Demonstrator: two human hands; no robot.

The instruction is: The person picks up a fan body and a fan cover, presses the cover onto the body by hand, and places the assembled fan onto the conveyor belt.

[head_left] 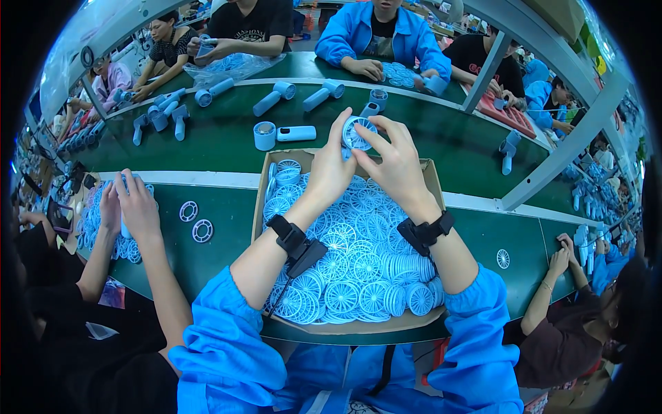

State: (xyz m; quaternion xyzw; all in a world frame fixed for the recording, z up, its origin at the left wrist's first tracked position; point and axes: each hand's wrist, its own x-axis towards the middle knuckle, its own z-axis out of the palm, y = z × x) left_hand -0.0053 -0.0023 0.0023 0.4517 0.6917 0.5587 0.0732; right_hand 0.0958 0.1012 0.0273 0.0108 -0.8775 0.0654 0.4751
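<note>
Above an open cardboard box (436,181), both my hands hold a light-blue handheld fan (358,134), its round spoked face turned up. The fingers of my left hand (332,164) are closed on the fan's left side. My right hand (394,162) grips its right side, thumb and fingers at the rim. Beneath them the box is full of light-blue round fan grilles (341,297), loose and in stacks. Much of the fan's underside is hidden by my fingers. Black straps with small devices are on both my wrists.
Beyond the box runs a green conveyor (455,152) with several blue fans, including a fan lying down (274,99). Two rings (202,231) lie left of the box, a single grille (503,259) right. Metal frame posts (565,145) rise at right. Co-workers' hands (131,207) work nearby.
</note>
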